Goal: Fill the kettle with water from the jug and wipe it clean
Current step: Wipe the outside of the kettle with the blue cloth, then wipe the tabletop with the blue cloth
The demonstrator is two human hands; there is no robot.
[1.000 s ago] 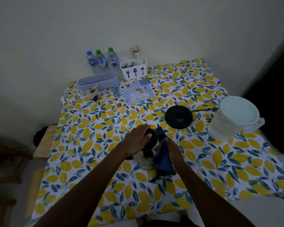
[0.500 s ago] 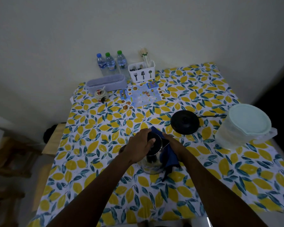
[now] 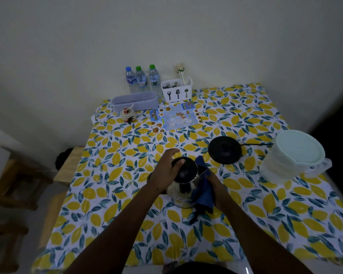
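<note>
Blue cloth (image 3: 203,194) is bunched in the right hand (image 3: 213,182), which grips it and presses it against the side of the kettle (image 3: 178,192) – wiping, by the look of it. The left hand (image 3: 166,172) clasps the black lid from above, fingers curled, probably to stop the kettle turning. It stands mid-table on the lemon-print tablecloth (image 3: 265,224), off its black base (image 3: 225,152) – the jug (image 3: 291,157) sits well apart, lid on

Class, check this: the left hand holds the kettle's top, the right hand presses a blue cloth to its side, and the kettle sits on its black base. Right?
No: the head view shows the kettle on the tablecloth, apart from the black base. The rest, blue cloth included, holds.
</note>
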